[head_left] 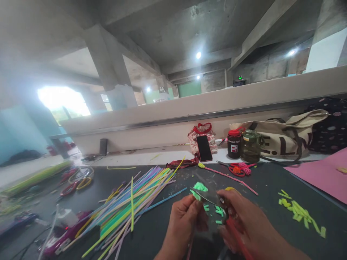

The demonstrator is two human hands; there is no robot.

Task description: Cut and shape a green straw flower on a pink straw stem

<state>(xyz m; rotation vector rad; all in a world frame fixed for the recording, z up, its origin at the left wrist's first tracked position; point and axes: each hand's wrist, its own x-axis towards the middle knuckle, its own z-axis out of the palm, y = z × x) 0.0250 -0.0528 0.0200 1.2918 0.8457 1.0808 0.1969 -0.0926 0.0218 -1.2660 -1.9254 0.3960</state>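
Observation:
My left hand [183,225] pinches a green cut-up straw piece [199,187] whose fringed end sticks up above my fingers. My right hand [244,224] grips red-handled scissors [210,198]; their metal blades point left across the green piece. Small green cuttings [218,211] lie on the dark table [151,231] between my hands. A big loose pile of coloured straws [135,198] fans out to the left of my left hand.
More green cuttings [300,211] lie at the right, near pink paper [322,171]. Along the back ledge stand a phone [204,148], a red-lidded jar [234,143], a glass jar [251,145] and a canvas bag [287,135]. Red scissors [235,169] and a pink stick [230,177] lie mid-table. Tools clutter the left.

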